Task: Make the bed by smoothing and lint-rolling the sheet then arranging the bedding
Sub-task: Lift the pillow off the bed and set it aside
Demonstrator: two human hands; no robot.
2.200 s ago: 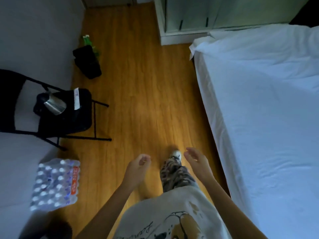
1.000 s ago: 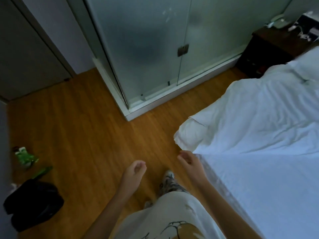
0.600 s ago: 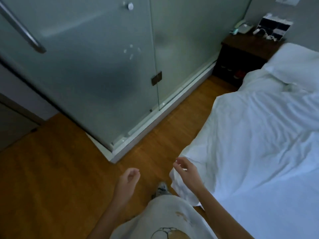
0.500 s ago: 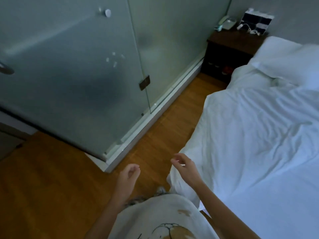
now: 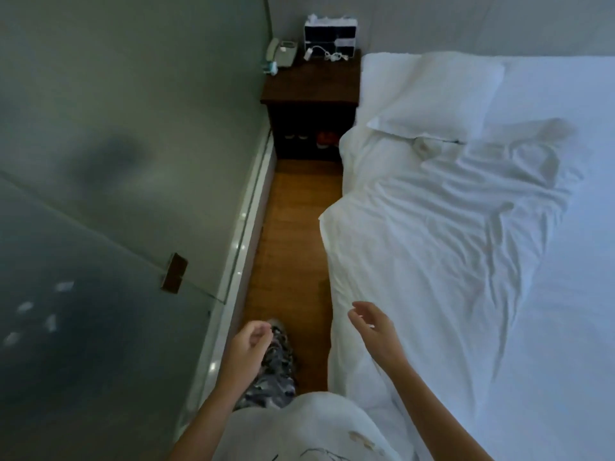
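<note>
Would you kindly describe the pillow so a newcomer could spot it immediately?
Start at the dark wooden nightstand against the far wall. Right beside it, at the bed's head, lies the pillow: plump and smooth, unlike the rumpled white duvet below it.

We hold both bare forearms out ahead of us at waist height. Our left hand (image 5: 248, 344) hangs with its fingers loosely curled toward the palm, gripping nothing. Our right hand (image 5: 374, 331) reaches a little farther forward, palm turned inward, fingers relaxed and slightly spread, thumb apart, and it too holds nothing.
</note>
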